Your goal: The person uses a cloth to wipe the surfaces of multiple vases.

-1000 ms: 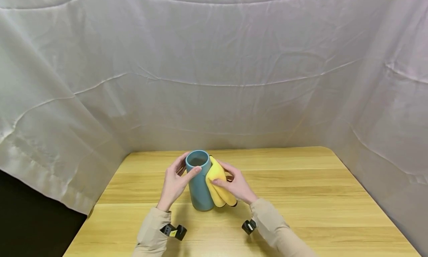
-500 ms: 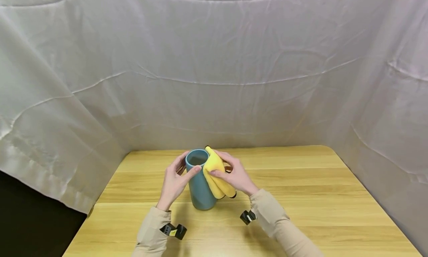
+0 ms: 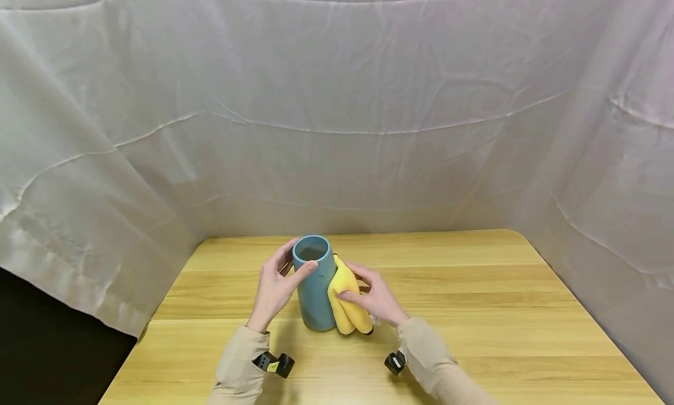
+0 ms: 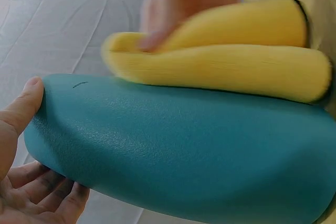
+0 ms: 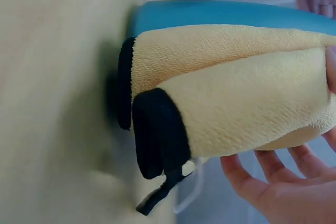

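Observation:
A tall blue-teal vase (image 3: 317, 294), wider at the base, stands upright on the wooden table. My left hand (image 3: 275, 291) grips it near the rim, with thumb at the front and fingers behind. Bunched in my right hand (image 3: 376, 297) is a yellow cleaning cloth (image 3: 347, 302) with black edging, held against the vase's right side. The cloth's folds hang down along the vase, as the left wrist view shows. A small dark mark (image 4: 80, 84) shows on the vase just below its rim. In the right wrist view, fingers (image 5: 241, 179) curl under the cloth (image 5: 247, 103).
The wooden table (image 3: 474, 323) extends on both sides of the vase. A pale grey curtain (image 3: 368, 177) hangs behind it and at both sides. Each wrist wears a black camera, the left camera (image 3: 284, 365) and the right camera (image 3: 394, 363).
My right hand slid the cloth up to the vase's rim by half a second ago, then back down its right side. The left hand and the vase have stayed put.

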Motion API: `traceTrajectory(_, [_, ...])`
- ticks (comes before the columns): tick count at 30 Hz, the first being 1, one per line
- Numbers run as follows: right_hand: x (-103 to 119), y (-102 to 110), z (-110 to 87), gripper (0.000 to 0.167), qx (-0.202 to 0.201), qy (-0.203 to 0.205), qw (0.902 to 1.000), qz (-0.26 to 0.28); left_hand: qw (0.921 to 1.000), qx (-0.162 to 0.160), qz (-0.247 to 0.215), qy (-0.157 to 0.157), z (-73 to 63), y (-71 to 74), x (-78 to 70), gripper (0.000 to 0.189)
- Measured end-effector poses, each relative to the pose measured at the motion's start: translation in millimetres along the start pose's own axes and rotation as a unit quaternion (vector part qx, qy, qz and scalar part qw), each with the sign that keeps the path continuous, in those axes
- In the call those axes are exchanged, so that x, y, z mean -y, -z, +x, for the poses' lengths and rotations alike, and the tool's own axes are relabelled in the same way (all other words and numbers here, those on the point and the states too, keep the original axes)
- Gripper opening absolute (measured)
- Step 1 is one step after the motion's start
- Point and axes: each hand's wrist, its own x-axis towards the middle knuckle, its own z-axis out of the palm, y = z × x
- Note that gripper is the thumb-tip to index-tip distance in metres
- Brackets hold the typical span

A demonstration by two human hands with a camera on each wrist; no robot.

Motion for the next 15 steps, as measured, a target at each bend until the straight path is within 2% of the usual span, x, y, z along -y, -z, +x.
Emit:
traceTrajectory(5, [-14.5, -3.3, -5.5, 0.065, 0.008, -0.004, 0.9999, 0.015, 1.0000, 0.000, 0.000, 0.002, -0.2, 0.3, -0.4, 0.060])
traceTrajectory(15, [-13.7, -3.2, -6.5, 0.066, 0.008, -0.004, 0.9998, 0.017, 1.0000, 0.001, 0.002, 0.000, -0.6, 0.3, -0.6, 0.060])
